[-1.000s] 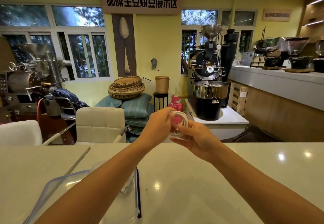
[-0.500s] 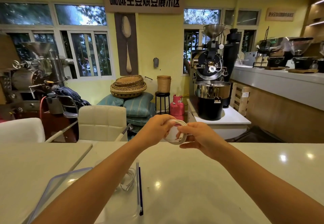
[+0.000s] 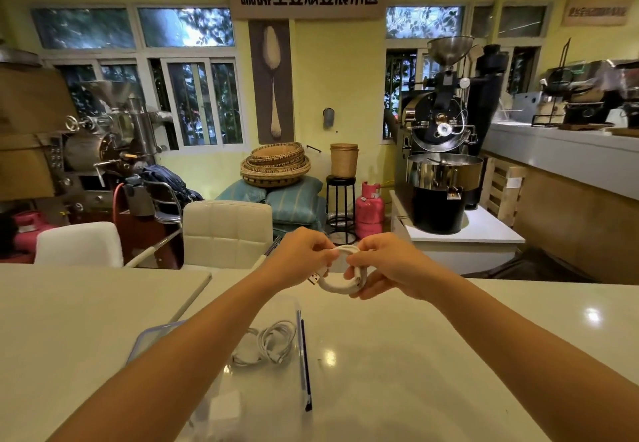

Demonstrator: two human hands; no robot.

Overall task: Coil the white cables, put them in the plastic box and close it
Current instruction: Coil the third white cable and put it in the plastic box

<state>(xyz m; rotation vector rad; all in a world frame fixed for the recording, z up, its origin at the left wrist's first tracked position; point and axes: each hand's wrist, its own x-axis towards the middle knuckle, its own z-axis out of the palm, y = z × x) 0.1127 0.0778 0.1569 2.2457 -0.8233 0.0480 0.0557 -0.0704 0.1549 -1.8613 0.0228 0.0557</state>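
A coiled white cable [image 3: 337, 285] hangs above the far part of the white table, held between both hands. My left hand [image 3: 300, 255] pinches its left side, where a USB plug sticks out. My right hand [image 3: 383, 266] grips its right side. Below my left forearm stands the clear plastic box [image 3: 300, 348], open, with another coiled white cable [image 3: 273, 341] lying inside. The box's blue-rimmed lid [image 3: 152, 334] lies to its left, mostly hidden by my arm.
The white table [image 3: 432, 365] stretches to the right of the box. A second table top [image 3: 86, 303] adjoins on the left. Two white chairs [image 3: 226, 230] stand behind the far edge. Coffee roasters, baskets and a pink gas cylinder fill the room beyond.
Both hands have come down and toward the table with the cable coil. The view has tilted down, so the box and the cable inside it show more fully.
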